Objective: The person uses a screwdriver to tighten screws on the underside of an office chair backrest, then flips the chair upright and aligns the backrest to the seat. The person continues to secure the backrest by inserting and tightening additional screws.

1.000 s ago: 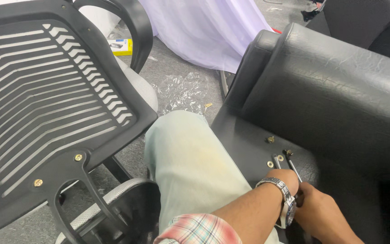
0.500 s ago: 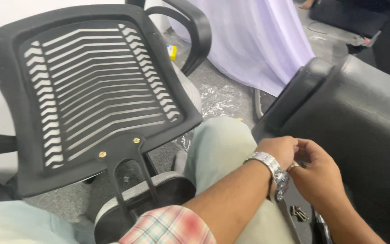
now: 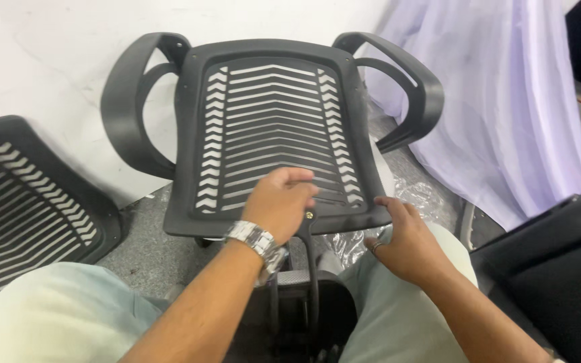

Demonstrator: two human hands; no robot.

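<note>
A black plastic chair backrest (image 3: 270, 114) with slatted openings stands upright in front of me, between my knees. My left hand (image 3: 278, 199), with a metal watch (image 3: 258, 243) on the wrist, lies curled over the backrest's lower middle, just above a brass bolt (image 3: 309, 215) on the support bracket. What its fingers enclose is hidden. My right hand (image 3: 401, 242), with a ring on it, grips the backrest's lower right corner. Two curved black armrests (image 3: 126, 107) flank the backrest.
A second slatted backrest (image 3: 21, 195) leans at the left against the white wall (image 3: 48, 54). A black padded chair part (image 3: 553, 269) lies at the right. Lilac cloth (image 3: 506, 101) hangs behind it, and clear plastic wrap (image 3: 432, 195) lies on the grey floor.
My view swung left from the padded part to the slatted chair. Both hands left the bolts and tool there and moved onto the backrest's lower edge.
</note>
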